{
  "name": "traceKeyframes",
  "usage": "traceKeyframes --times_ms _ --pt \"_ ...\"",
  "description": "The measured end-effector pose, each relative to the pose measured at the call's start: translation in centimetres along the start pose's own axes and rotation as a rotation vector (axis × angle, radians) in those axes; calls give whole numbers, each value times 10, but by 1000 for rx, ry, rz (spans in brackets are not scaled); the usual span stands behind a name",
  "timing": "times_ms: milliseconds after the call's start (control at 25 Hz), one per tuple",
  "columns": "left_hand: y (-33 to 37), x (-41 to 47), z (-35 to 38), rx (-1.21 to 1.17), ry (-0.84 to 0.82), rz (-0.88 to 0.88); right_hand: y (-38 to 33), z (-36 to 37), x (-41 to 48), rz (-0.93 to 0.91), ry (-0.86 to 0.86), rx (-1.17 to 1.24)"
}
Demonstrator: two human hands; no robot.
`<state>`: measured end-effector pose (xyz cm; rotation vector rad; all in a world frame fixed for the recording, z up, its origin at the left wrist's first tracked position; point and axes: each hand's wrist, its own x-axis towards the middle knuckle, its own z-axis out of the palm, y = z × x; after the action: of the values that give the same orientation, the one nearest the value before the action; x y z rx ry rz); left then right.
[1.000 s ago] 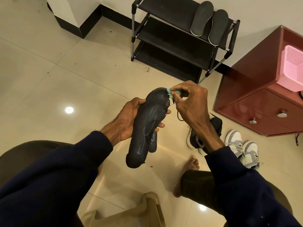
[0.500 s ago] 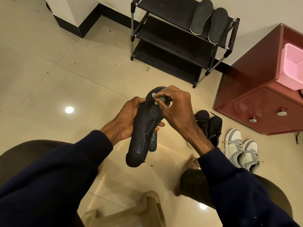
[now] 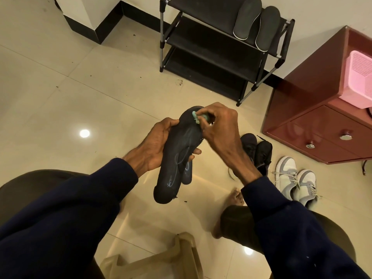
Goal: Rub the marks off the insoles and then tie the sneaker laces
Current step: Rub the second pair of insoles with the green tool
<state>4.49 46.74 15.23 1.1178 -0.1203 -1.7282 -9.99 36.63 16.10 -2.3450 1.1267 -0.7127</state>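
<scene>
My left hand (image 3: 154,146) grips a black insole (image 3: 175,164) with pale scribble marks, held upright in front of me; a second dark insole (image 3: 187,173) peeks out behind it. My right hand (image 3: 219,127) pinches a small light-green eraser (image 3: 198,117) and presses it on the insole's toe end. Two more grey insoles (image 3: 255,21) lie on top of the black shoe rack (image 3: 211,47). A pair of black sneakers (image 3: 259,150) and a pair of grey-white sneakers (image 3: 296,184) with loose laces stand on the floor to the right.
A dark red cabinet (image 3: 322,117) with drawers stands at right with a pink basket (image 3: 358,79) on it. A beige plastic stool (image 3: 161,260) is below my hands. My bare foot (image 3: 235,198) rests on the tiled floor between stool and sneakers.
My right hand with the eraser has moved from the insole's right toe edge leftward onto the toe surface. The left hand keeps the insole nearly still.
</scene>
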Motion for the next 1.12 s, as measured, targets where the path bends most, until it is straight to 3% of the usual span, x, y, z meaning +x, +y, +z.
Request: traceKeyframes --times_ms 120,280,480,680,800,920,1120 --pt "1 -3 7 29 -12 -8 15 -4 3 100 60 -4" --pt "4 -2 1 19 -4 20 1 -2 -3 8 2 32" --pt "3 -3 3 56 -64 -15 7 -20 11 54 171 60" --pt "-2 2 -1 30 -34 -4 -8 0 2 -46 -70 31" --pt "-1 0 1 11 -25 -26 10 -4 9 58 -14 -30" --pt "1 2 0 -2 -65 -67 19 -20 14 182 53 74" --pt "0 2 1 -65 -52 -43 -5 -10 1 66 -46 143"
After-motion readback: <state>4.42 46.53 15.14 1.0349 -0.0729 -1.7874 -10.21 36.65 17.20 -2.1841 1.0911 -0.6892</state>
